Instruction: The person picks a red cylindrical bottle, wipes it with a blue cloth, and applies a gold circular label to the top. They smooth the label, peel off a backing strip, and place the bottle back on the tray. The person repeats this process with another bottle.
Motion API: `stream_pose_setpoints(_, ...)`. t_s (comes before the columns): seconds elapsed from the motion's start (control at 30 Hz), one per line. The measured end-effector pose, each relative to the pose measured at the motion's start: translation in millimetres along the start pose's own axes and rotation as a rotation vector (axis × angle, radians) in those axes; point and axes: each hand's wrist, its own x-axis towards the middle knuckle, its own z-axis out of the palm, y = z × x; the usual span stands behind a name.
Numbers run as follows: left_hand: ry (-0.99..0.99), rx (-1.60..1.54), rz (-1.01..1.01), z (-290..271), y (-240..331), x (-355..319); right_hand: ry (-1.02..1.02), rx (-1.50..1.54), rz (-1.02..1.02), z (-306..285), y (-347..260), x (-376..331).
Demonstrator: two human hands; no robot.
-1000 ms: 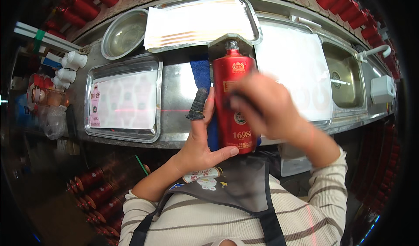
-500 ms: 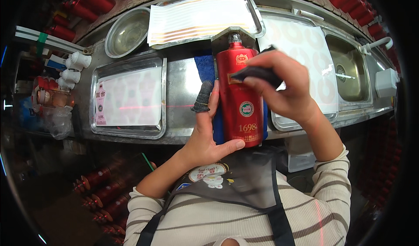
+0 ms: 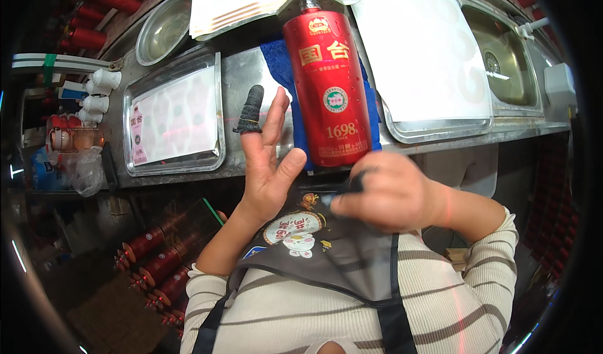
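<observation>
A red bottle (image 3: 323, 81) with gold lettering and a round green-and-white emblem lies on a blue cloth (image 3: 275, 62), its neck in a metal rest (image 3: 330, 2). Beside its left flank, my left hand (image 3: 269, 159) is open with spread fingers, apart from the bottle; a dark grey knitted finger sleeve (image 3: 251, 108) covers one finger. Below the bottle's base, over my apron (image 3: 352, 247), my right hand (image 3: 392, 194) is closed around a black flat thing (image 3: 353, 183). Motion blurs that hand and hides most of what it grips.
To the left, a steel tray (image 3: 220, 112) holds printed sheets, with a metal bowl (image 3: 141, 46) behind it. White sheets (image 3: 427, 59) lie on another tray at right, next to a sink (image 3: 524, 78). Red bottles (image 3: 160, 266) stand below the counter at left.
My right hand has come down off the bottle's upper front to over my apron, still gripping the black thing. My left hand has let go of the bottle's side and moved left, fingers spreading.
</observation>
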Motion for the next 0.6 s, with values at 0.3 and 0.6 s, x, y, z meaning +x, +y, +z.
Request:
stream_pose_setpoints(0.3, 0.071, 0.140, 0.054, 20.6, -12.2, -1.1, 0.375, 0.130, 0.650, 6.1, -23.1, -13.4)
stream_pose_setpoints(0.6, -0.052, 1.043, 0.279, 40.9, 12.8, -9.2, 0.714, 0.392, 1.042, 18.8, 4.3, -40.1)
